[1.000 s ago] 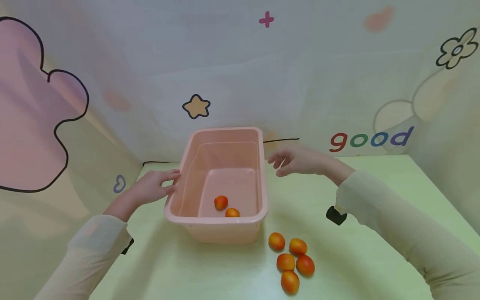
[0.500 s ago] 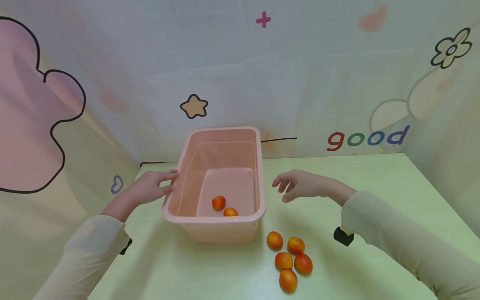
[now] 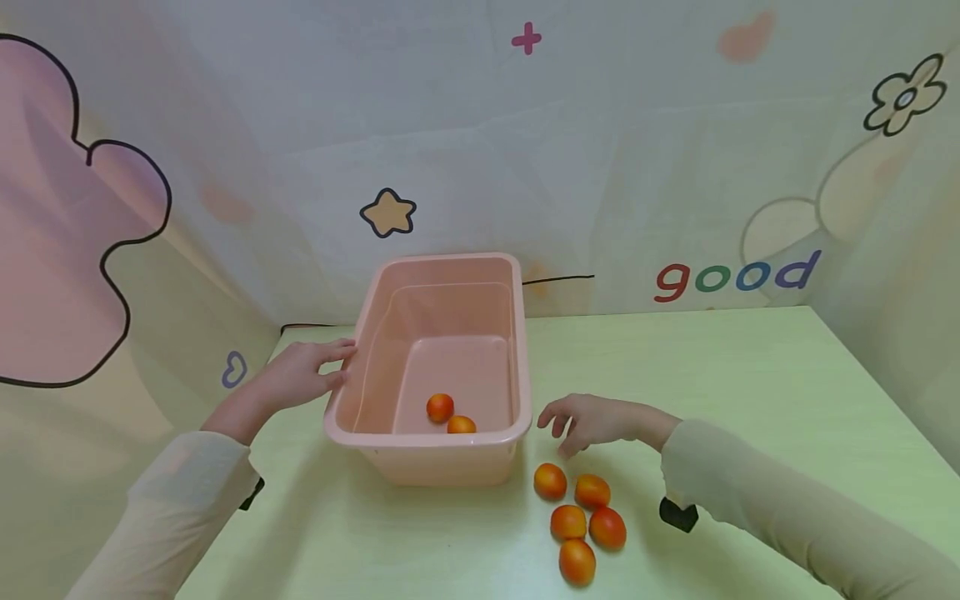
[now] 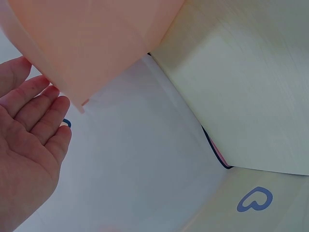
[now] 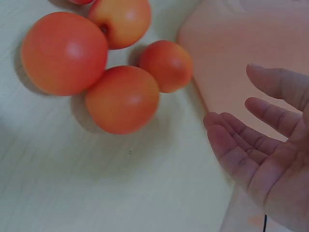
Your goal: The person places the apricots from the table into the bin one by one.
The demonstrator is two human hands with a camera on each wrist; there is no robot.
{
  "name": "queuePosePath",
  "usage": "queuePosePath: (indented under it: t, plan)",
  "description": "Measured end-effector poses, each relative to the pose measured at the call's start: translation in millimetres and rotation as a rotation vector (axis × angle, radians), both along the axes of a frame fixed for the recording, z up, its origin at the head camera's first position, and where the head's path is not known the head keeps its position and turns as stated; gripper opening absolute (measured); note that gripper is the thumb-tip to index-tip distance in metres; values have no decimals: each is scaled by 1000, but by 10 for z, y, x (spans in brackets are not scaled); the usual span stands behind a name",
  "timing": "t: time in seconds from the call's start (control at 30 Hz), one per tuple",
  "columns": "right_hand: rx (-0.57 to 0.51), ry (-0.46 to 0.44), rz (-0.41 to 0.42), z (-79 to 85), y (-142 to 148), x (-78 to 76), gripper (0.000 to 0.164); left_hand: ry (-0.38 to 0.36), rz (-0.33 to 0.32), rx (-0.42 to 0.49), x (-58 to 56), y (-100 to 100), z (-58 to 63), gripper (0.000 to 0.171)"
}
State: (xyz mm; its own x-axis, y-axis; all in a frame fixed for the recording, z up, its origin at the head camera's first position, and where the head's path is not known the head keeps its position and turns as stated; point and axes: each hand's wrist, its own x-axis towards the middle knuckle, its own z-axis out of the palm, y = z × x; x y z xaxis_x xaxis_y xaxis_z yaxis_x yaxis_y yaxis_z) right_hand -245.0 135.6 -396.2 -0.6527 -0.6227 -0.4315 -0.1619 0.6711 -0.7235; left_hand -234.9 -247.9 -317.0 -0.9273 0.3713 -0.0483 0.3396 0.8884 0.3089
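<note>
A pink plastic basin (image 3: 431, 462) stands on the table with two small orange-red fruits (image 3: 440, 407) lying inside near its front wall. At its left rim rests my left hand (image 3: 296, 375), fingers nearly straight; the left wrist view shows the fingertips right at the rim's edge. To the right of the basin, my right hand (image 3: 592, 419) hovers with loosely bent fingers and holds nothing. Just below it lies a loose cluster of several more of these fruits (image 3: 592, 492). In the right wrist view, a fruit (image 5: 122, 99) with a smooth skin sits left of the fingers.
The pale green table (image 3: 735, 367) reaches back to a printed cloth wall (image 3: 465, 167), which also closes in both sides. The basin's back end stands close to that wall. A black wrist device (image 3: 678, 515) hangs under the right sleeve.
My right hand has come down and toward me from beside the basin's far right rim to just behind the loose fruits. My left hand stays at the left rim.
</note>
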Motion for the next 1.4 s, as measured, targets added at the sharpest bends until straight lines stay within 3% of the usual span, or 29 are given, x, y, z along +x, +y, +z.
queuePosePath:
  t: [0.3,0.63,1.2,1.4]
  plan:
    - [46,-9,17,-240,-108,7,38,-15,11,11,5,-4,4,48]
    - [134,-14,0,-358,-219,76,35,-12,8,26,-15,-11,-27,47]
    - [118,31,51,-363,-248,100,15,3,5,9,-16,-19,-18,47]
    - [88,88,78,-263,-208,65,15,-9,15,14,-21,-25,-23,47]
